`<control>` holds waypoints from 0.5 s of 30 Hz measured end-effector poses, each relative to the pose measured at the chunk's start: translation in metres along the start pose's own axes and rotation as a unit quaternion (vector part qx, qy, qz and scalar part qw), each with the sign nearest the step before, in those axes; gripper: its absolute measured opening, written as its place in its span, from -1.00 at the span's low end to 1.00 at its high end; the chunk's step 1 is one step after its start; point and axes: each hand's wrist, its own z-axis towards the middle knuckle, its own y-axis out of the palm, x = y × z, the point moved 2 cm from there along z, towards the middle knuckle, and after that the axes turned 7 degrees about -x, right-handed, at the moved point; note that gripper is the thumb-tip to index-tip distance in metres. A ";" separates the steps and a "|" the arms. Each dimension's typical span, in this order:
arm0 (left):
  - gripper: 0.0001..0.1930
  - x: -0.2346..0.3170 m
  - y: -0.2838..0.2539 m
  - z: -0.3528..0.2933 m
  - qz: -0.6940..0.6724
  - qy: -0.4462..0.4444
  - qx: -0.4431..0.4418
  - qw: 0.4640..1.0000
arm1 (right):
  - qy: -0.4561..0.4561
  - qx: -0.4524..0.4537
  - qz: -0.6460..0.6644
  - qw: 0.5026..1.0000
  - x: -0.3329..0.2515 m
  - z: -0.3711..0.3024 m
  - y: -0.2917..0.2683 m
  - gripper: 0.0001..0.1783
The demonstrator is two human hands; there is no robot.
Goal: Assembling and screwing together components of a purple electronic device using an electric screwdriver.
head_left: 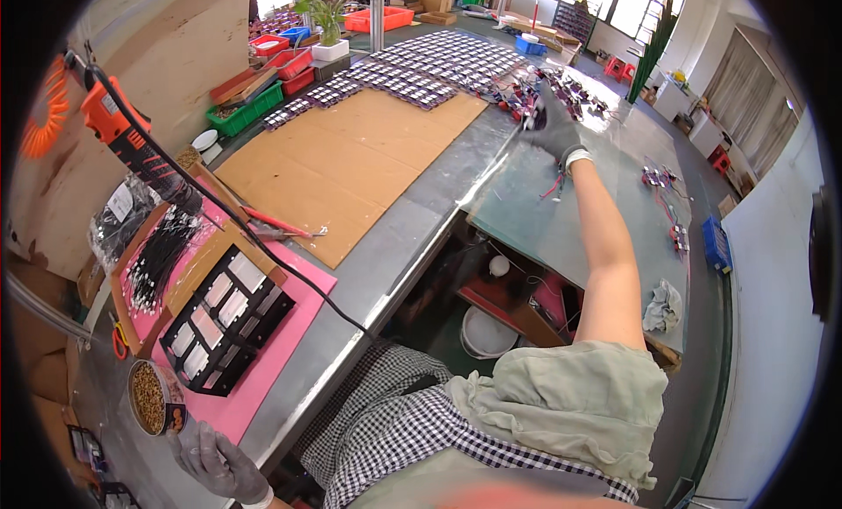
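Observation:
My right arm (605, 237) stretches far over the table, and my right hand (554, 134), in a grey glove, is closed on a small wired circuit board (537, 120) at the edge of a heap of similar boards (570, 92). Red and green wires (554, 188) hang below that wrist. Low on the left, my left hand (219, 463), also gloved, has its fingers bent and apart, with nothing clearly in them. It is beside a round tub of small brass-coloured screws (151, 399). Near it, a black tray-like frame (224, 320) with pale rectangular pieces lies on a pink sheet (285, 334).
An orange power screwdriver (132, 136) hangs at the left, its black cable crossing the table. A box of black cables (162, 259), orange scissors (120, 338) and a cardboard sheet (351, 167) lie nearby. Rows of boards (421, 66) cover the far end. A gap separates the two tabletops.

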 end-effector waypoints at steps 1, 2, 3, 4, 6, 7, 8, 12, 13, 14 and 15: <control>-0.85 0.001 0.000 0.001 0.002 0.000 0.001 1.000 | -0.001 0.001 0.001 1.000 -0.005 0.008 -0.001 0.48; -0.83 0.004 0.004 0.007 -0.071 -0.008 0.009 0.997 | -0.019 0.110 0.106 0.988 -0.019 0.015 -0.010 0.45; -0.81 0.008 0.009 0.015 -0.144 -0.015 0.018 0.989 | -0.036 0.217 0.208 0.953 -0.031 0.017 -0.018 0.43; -0.82 0.020 0.012 0.025 -0.224 -0.036 0.011 0.974 | -0.040 0.215 0.215 0.952 -0.061 0.019 -0.022 0.43; -0.79 0.053 0.022 0.050 -0.382 -0.075 -0.034 0.921 | -0.140 0.145 0.540 0.817 -0.125 0.011 -0.033 0.30; -0.74 0.068 0.027 0.064 -0.426 -0.053 -0.090 0.899 | -0.162 0.119 0.567 0.799 -0.162 -0.003 -0.038 0.27; -0.70 0.086 0.031 0.084 -0.445 0.042 -0.135 0.884 | -0.174 0.104 0.603 0.771 -0.201 -0.017 -0.046 0.34; -0.52 0.127 0.053 0.124 -0.564 0.044 -0.287 0.773 | -0.269 0.015 0.685 0.677 -0.337 -0.077 -0.053 0.47; -0.31 0.131 0.058 0.130 -0.612 0.057 -0.280 0.737 | -0.300 -0.005 0.738 0.605 -0.366 -0.085 -0.055 0.51; -0.10 0.134 0.065 0.130 -0.704 -0.015 -0.293 0.647 | -0.312 -0.023 0.748 0.585 -0.383 -0.090 -0.055 0.51; 0.04 0.133 0.071 0.132 -0.733 -0.046 -0.241 0.635 | -0.230 -0.268 0.872 0.340 -0.403 -0.094 -0.048 0.31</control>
